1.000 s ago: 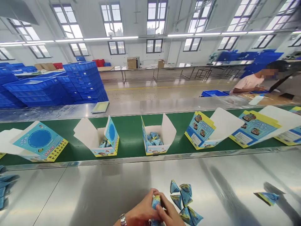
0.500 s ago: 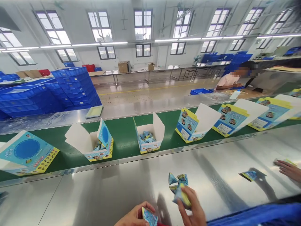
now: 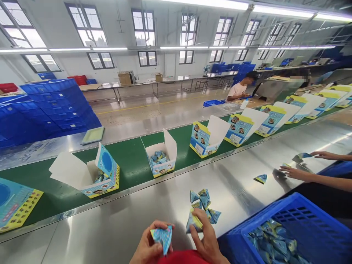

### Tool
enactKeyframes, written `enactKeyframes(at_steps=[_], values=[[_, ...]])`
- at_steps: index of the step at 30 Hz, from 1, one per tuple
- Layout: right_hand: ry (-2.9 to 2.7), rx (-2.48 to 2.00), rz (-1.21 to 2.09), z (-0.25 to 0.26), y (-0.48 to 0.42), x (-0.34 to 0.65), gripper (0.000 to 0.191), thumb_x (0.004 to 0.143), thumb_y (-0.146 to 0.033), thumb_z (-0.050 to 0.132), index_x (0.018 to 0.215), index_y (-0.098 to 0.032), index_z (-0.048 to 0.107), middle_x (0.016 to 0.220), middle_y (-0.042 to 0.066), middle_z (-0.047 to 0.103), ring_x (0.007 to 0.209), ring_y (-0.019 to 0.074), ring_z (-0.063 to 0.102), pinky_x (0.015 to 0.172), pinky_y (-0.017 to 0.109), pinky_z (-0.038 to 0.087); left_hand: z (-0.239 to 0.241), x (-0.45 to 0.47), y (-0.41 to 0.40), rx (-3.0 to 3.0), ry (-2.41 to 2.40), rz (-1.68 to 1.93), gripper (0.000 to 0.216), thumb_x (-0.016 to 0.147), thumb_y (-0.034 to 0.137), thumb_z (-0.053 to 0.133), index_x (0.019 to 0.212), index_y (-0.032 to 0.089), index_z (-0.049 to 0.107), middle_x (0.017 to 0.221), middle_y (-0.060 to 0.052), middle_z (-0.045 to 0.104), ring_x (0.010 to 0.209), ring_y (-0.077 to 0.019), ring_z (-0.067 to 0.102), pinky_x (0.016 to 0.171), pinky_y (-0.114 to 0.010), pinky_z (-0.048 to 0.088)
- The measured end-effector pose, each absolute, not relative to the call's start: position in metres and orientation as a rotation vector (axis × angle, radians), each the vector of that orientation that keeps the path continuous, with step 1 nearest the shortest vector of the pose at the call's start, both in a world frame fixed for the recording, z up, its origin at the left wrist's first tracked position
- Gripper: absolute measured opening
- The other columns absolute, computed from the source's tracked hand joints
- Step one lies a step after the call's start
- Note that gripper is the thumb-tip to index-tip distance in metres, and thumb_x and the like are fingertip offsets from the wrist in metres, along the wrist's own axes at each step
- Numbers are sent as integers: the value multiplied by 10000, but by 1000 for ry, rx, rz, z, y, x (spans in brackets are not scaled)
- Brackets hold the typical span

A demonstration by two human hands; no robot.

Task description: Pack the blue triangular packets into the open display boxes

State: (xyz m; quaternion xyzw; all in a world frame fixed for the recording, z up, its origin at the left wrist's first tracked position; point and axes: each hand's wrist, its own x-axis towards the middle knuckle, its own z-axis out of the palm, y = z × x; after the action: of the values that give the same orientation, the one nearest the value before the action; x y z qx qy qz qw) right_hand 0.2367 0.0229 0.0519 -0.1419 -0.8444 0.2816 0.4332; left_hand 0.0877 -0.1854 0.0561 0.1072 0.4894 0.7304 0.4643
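Head view: left hand [image 3: 147,244] grips a blue triangular packet [image 3: 162,238] above the steel bench [image 3: 82,234]; right hand [image 3: 206,236] pinches a second packet [image 3: 194,223] beside a small packet pile [image 3: 205,198]. A blue crate [image 3: 286,234] of packets sits to the right; a co-worker's hands [image 3: 293,173] reach over the bench beyond it.

Factory packing hall. Green conveyor belt [image 3: 132,161] ran down the room beside a stainless steel bench [image 3: 82,238], printed cartons [image 3: 209,137] standing open on the belt, triangular packets [image 3: 202,200] loose on the bench. Stacked blue plastic crates [image 3: 55,106], long steel tables [image 3: 170,82], polished floor [image 3: 137,110], tall windows [image 3: 143,27], strip lights [image 3: 110,48] overhead.
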Motion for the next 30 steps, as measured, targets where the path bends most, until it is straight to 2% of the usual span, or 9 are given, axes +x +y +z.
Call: enactKeyframes(at_steps=[3,6,10,13,16,18,22,27,30], values=[[-2084,-436,743,51,10,241,256,1123,-311,597,1365,-233,627,1160,112,782,971,239,825,774,294,695,61,81,-179,305,1435,1654,672,545,670,1081,921,195,790,908,-44,737,672,-137,580,618,-265,442],[-2050,-402,722,46,-3,248,296,1107,-301,594,1393,-230,627,1279,148,749,1168,285,799,924,361,703,55,84,-178,375,1352,1616,676,526,661,1074,932,186,817,1124,-88,759,758,-147,575,638,-262,443],[-2055,-538,750,36,-18,261,268,1085,-278,620,1350,-243,641,1126,87,776,926,225,816,756,269,689,47,90,-179,413,1424,1547,641,545,639,1085,908,185,816,886,-31,706,670,-109,499,619,-243,396],[-2038,-572,767,24,-26,276,293,1077,-305,609,1361,-246,650,1236,120,785,1080,272,822,920,345,701,42,93,-175,405,1252,1533,684,525,656,1088,945,185,822,1072,-80,759,770,-155,623,686,-268,493],[-2085,-742,865,8,-31,294,270,1069,-383,609,1261,-234,725,1142,112,832,1001,284,842,888,353,711,38,95,-167,340,1204,1495,693,490,636,1114,905,175,807,800,-18,693,678,-135,590,597,-234,456],[-2124,-875,972,-3,-33,307,364,1050,-470,630,1290,-227,757,1170,122,847,1043,308,844,938,370,706,37,96,-160,292,1224,1507,665,551,639,1100,918,181,787,704,21,630,597,-106,545,537,-212,397],[-2149,-937,1234,-14,-26,322,613,990,-558,644,1493,-213,704,1216,148,837,1087,331,830,993,397,673,39,101,-141,256,1136,1543,773,553,674,1089,1044,188,743,923,-60,771,624,-145,664,541,-241,452],[-2249,-712,1710,7,12,309,1029,917,-487,694,1819,-212,281,1172,128,821,990,291,799,974,415,622,25,124,-106,266,1133,1563,989,586,675,1076,1358,237,640,814,-5,732,584,-143,612,554,-249,443],[-2370,-650,1863,26,46,297,1103,871,-532,757,1818,-203,297,1286,157,810,1127,336,776,1074,452,586,6,132,-83,377,1224,1550,1043,553,729,1070,1353,198,661,862,-33,735,752,-177,649,730,-294,508]])
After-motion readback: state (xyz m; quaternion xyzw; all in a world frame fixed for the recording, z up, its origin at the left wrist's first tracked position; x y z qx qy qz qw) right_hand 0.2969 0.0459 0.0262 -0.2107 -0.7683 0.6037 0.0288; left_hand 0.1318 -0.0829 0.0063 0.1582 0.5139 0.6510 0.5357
